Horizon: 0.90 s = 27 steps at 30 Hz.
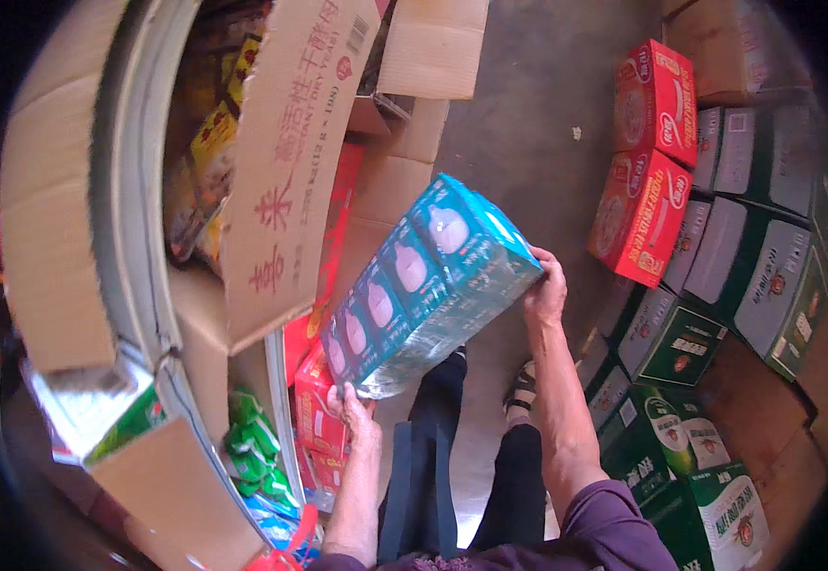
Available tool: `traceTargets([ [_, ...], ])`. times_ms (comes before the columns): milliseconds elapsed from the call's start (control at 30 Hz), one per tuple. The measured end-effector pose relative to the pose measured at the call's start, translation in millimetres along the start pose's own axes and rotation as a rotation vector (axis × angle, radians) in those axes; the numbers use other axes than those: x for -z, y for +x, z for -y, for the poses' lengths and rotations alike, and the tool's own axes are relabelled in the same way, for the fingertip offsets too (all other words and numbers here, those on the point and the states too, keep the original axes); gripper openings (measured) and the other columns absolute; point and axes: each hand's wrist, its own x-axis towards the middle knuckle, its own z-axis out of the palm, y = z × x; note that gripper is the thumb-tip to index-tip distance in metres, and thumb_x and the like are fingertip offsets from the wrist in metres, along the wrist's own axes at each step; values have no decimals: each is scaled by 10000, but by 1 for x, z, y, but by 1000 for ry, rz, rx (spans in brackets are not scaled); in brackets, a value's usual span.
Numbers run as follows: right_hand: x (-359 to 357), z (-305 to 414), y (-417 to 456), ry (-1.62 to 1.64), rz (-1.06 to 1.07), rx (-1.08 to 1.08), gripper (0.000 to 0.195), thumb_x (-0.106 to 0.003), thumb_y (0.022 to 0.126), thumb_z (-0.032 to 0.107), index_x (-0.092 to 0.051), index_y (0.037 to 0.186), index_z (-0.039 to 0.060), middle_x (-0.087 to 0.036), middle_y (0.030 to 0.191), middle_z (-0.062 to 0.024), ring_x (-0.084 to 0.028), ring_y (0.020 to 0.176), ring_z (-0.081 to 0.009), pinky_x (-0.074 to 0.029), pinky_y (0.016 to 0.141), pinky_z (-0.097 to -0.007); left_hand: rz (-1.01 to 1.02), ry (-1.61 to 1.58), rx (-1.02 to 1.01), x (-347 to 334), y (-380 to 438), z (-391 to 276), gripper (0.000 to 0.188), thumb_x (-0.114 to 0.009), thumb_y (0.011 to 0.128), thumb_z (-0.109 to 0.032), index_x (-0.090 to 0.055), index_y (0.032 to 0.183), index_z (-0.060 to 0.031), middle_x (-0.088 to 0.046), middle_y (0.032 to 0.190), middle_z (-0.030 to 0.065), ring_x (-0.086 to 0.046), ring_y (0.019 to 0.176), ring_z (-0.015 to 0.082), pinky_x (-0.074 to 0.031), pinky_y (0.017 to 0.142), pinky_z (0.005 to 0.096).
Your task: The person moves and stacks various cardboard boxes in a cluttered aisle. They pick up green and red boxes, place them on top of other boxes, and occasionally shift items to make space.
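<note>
A long teal pack (pixel 414 278), made of several boxes side by side under shiny clear wrap, is held up at a slant in front of my legs. Each box bears a picture of a pale, rounded thing and some writing. My left hand (pixel 357 414) grips the pack's lower left corner. On the opposite end, my right hand (pixel 548 289) holds the right corner, its fingers partly hidden behind the pack. The pack hides part of the floor and one of my feet.
To the left, a shelf (pixel 164 342) carries an open cardboard carton (pixel 278 185) with yellow packets (pixel 217 143). Green packets (pixel 253 435) lie lower down. Two red boxes (pixel 645 207) stand on the right beside stacked green and grey cartons (pixel 713 264). Concrete floor (pixel 528 93) runs between.
</note>
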Motion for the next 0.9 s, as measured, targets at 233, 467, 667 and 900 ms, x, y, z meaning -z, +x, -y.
traceTargets([
  [233, 41, 101, -70, 263, 12, 62, 310, -401, 793, 154, -581, 983, -12, -616, 1002, -139, -569, 958, -252, -438, 891, -365, 204, 101, -327, 18, -99, -35, 441, -555, 896, -249, -395, 1263, -63, -491, 1167, 81, -483, 1013, 186, -403, 832, 328],
  [467, 56, 198, -140, 404, 96, 153, 303, -407, 783, 166, -585, 978, 16, -638, 957, -130, -590, 927, -258, -470, 849, -398, 293, -9, -456, 55, -224, -70, 324, -568, 890, -201, -439, 1142, -45, -536, 1010, 69, -495, 915, 159, -400, 818, 318],
  [667, 33, 253, -209, 421, 369, 254, 285, -407, 784, 149, -598, 951, 18, -633, 967, -143, -587, 895, -254, -469, 841, -395, 282, -99, -613, 111, -272, -72, 298, -596, 867, -166, -458, 1092, -27, -538, 1000, 93, -503, 895, 167, -422, 802, 332],
  [900, 5, 280, -287, 359, 395, 415, 306, -440, 862, 134, -538, 1095, -38, -580, 1115, -144, -564, 1010, -281, -452, 904, -431, 275, -238, -715, 180, -321, -78, 303, -606, 853, -139, -457, 1075, 4, -503, 1004, 116, -495, 902, 193, -426, 809, 345],
])
